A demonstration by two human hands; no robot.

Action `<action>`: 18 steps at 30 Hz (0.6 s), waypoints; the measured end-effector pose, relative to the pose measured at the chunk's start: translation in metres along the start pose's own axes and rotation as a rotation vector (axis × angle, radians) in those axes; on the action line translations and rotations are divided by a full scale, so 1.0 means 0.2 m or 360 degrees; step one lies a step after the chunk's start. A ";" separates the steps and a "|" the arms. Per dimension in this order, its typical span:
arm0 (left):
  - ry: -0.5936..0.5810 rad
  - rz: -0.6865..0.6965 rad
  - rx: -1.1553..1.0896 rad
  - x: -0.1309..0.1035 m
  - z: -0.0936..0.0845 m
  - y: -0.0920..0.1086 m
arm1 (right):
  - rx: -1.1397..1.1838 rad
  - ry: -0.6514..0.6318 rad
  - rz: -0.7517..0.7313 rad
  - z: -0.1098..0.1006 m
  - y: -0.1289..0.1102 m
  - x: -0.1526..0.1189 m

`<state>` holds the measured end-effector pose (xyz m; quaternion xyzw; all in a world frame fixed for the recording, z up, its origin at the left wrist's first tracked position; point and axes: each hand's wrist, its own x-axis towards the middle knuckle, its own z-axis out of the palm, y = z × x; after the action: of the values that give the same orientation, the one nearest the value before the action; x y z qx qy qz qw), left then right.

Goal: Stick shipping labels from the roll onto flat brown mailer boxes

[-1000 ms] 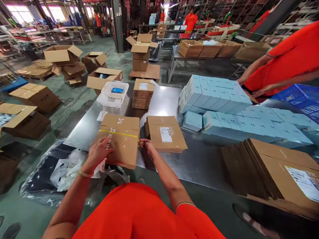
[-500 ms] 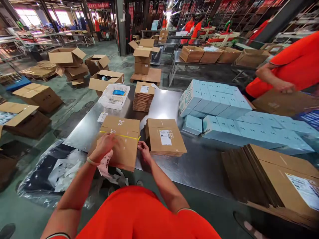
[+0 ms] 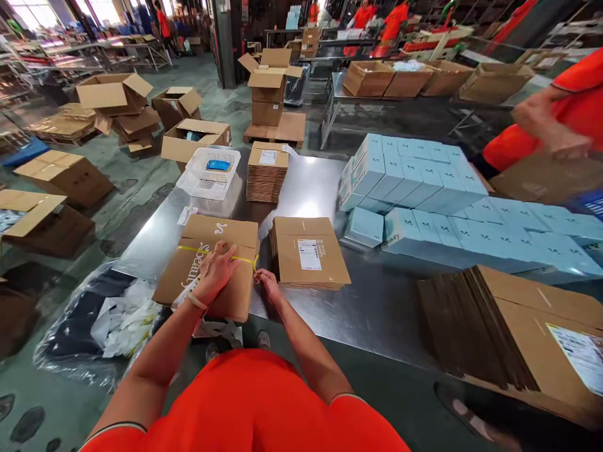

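Observation:
A bundle of flat cardboard boxes (image 3: 226, 229) with white lettering lies on the metal table at the front left, and a yellow strap (image 3: 245, 259) runs across it. My left hand (image 3: 217, 271) rests on top of the bundle by the strap, its fingers stretched out. At the bundle's right edge, the fingers of my right hand (image 3: 266, 280) are pinched on the strap, which bends upward there. Just right of that hand sits a second stack of flat boxes (image 3: 287, 251) with a white label (image 3: 309, 255) on top.
White baskets (image 3: 211, 172) and a smaller carton stack (image 3: 267, 172) stand farther back on the table (image 3: 311, 182). Light blue boxes (image 3: 424, 179) are piled at right, near a co-worker's hand (image 3: 565, 141). More flat cartons (image 3: 522, 314) lie front right. A plastic-lined bin (image 3: 125, 320) holds scrap paper.
My left hand has moved right across the bundle, uncovering white lettering. My right hand stays at the strap by the bundle's right edge. The co-worker's arm at right has shifted.

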<state>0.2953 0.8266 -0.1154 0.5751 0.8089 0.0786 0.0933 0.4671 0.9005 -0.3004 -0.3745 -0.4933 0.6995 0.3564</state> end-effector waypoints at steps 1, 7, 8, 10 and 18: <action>-0.0004 -0.0010 0.0008 0.00 0.00 0.00 | -0.0021 -0.0009 0.0016 0.00 0.00 0.00; 0.0009 -0.0024 0.0020 0.00 0.00 0.01 | -0.0057 -0.0145 0.0029 -0.05 -0.05 -0.03; 0.0004 -0.0022 0.0011 0.00 0.00 0.00 | -0.0069 -0.0171 0.0007 -0.06 -0.07 -0.03; -0.0007 -0.0031 -0.0009 0.00 0.00 0.00 | -0.0119 -0.0197 -0.0057 -0.07 -0.10 -0.03; -0.0021 -0.0030 -0.0033 -0.02 -0.01 0.02 | -0.0282 0.0138 -0.0080 -0.02 -0.04 -0.03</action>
<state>0.3004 0.8252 -0.1131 0.5668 0.8129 0.0825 0.1054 0.4743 0.8985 -0.2916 -0.4220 -0.5467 0.6271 0.3602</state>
